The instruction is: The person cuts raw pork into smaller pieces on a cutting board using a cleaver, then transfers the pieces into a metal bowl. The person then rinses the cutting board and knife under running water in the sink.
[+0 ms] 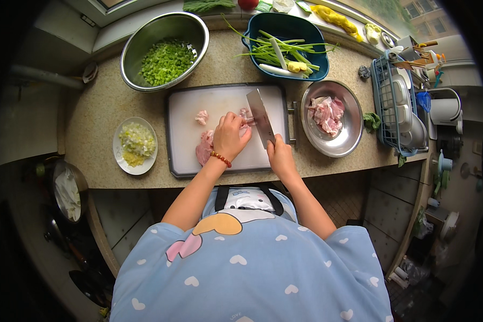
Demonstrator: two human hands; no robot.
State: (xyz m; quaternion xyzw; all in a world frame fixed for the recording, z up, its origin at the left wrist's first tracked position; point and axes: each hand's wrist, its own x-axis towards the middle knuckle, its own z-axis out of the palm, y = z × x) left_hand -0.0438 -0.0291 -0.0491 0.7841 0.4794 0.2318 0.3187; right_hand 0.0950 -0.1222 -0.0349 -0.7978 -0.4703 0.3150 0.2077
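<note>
My right hand grips the handle of a Chinese cleaver, its broad blade angled across the right part of a white cutting board with a dark rim. My left hand, with a beaded bracelet at the wrist, holds a piece of raw meat against the board with curled fingers. The blade is just right of this meat; whether they touch is hard to tell. A larger raw meat piece lies partly hidden behind my left hand. One small meat scrap sits apart, farther up the board.
Right of the board stands a steel bowl of raw meat. Behind are a steel bowl of chopped greens and a teal basin with scallions and ginger. A white plate of minced aromatics is left; a dish rack borders the right.
</note>
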